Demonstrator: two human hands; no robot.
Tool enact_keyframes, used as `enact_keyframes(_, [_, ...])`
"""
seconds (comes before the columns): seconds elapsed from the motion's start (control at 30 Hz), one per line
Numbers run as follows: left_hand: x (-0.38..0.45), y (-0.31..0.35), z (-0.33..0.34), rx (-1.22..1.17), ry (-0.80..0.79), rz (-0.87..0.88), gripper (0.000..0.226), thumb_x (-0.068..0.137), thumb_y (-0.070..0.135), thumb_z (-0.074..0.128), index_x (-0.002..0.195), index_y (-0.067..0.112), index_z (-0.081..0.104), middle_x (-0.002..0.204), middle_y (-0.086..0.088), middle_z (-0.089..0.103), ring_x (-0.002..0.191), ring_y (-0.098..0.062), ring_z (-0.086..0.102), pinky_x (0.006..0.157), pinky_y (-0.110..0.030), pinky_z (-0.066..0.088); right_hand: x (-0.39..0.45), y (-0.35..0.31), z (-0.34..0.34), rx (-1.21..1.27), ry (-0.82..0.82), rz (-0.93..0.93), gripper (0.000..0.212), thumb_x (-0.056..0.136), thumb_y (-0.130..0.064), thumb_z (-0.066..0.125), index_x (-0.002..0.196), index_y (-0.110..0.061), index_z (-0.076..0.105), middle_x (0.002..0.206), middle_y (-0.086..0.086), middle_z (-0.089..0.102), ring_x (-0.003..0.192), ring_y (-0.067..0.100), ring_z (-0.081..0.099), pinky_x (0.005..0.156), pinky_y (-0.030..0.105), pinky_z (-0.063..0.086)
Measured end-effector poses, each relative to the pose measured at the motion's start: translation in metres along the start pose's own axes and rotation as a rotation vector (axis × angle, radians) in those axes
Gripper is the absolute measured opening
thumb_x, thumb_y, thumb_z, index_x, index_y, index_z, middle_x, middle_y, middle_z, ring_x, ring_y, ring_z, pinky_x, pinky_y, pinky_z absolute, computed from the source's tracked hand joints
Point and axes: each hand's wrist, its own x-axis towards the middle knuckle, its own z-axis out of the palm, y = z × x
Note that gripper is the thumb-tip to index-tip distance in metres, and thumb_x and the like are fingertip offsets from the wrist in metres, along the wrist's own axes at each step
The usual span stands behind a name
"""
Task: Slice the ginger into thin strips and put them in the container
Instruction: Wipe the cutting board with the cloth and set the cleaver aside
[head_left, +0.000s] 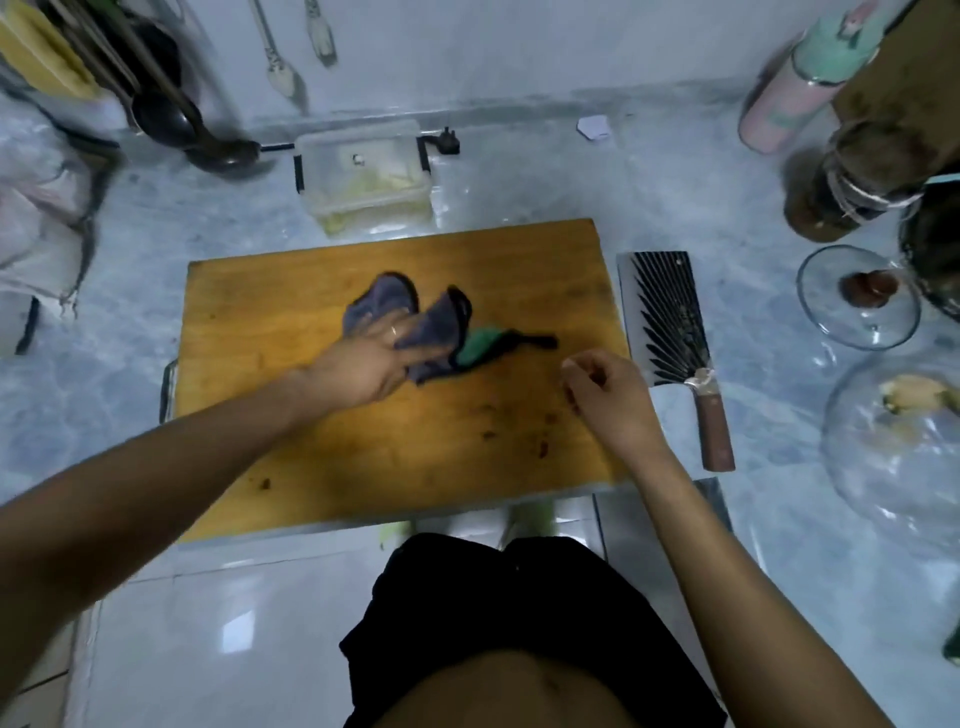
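On the cutting board (395, 426), the left hand (374, 364) grips a grey cloth (410, 322); the right hand (605, 395) hangs loosely curled, empty. Ginger strips (374, 200), light, limp and best pinched in bunches, lie in the plastic container (363, 156) behind.

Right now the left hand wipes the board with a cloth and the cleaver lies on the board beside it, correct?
Not quite. The left hand does hold the cloth on the board, but the cleaver lies off the board, on the counter just past its right edge. The head view shows this.
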Motion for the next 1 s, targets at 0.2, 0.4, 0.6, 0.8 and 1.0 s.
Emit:
enact_keyframes(0.2, [0.096,0.103,-0.003,-0.195,0.07,-0.958,0.051,0.096,0.023,0.045,0.147,0.031,0.046,0.155,-0.013,0.034,0.143,-0.045,0.025,0.114,-0.063,0.024,0.025,0.014,-0.033,-0.012,-0.021,-0.042,0.02,0.1,-0.027,0.055,0.094,-0.014,0.068,0.084,-0.002,0.068,0.079,0.013,0.063,0.076,0.033,0.052])
enact_keyframes(0.4, [0.096,0.054,0.007,-0.109,0.007,-0.5,0.054,0.09,0.026,0.041,0.142,0.028,0.053,0.143,-0.026,0.047,0.13,-0.051,0.042,0.106,-0.063,0.036,0.049,0.021,-0.052,-0.036,-0.024,-0.084,0.016,0.099,-0.025,0.056,0.095,-0.013,0.066,0.083,0.003,0.066,0.08,0.021,0.064,0.076,0.036,0.052])
enact_keyframes(0.6, [0.196,0.098,-0.008,-0.122,-0.088,-0.692,0.056,0.097,0.025,0.046,0.15,0.038,0.036,0.154,-0.013,0.034,0.143,-0.042,0.022,0.112,-0.061,0.025,0.061,0.022,-0.068,-0.003,0.024,-0.084,0.02,0.098,-0.026,0.056,0.097,-0.01,0.068,0.081,0.003,0.066,0.076,0.02,0.064,0.071,0.036,0.052])
enact_keyframes(0.8, [0.15,0.172,0.008,-0.091,-0.258,0.026,0.056,0.096,0.018,0.051,0.149,0.034,0.041,0.161,-0.008,0.027,0.15,-0.04,0.013,0.12,-0.06,0.013,0.07,0.022,-0.112,0.231,0.215,-0.012,0.016,0.1,-0.02,0.056,0.09,-0.013,0.067,0.076,0.0,0.069,0.062,0.005,0.064,0.068,0.03,0.056])
enact_keyframes(1.0, [0.155,0.08,-0.005,-0.052,-0.188,-0.402,0.054,0.094,0.031,0.04,0.147,0.028,0.046,0.153,-0.022,0.036,0.139,-0.049,0.031,0.11,-0.06,0.033,0.065,0.025,-0.113,0.227,0.169,0.0,0.018,0.1,-0.02,0.055,0.086,-0.017,0.066,0.076,-0.001,0.069,0.064,0.006,0.065,0.067,0.028,0.057])
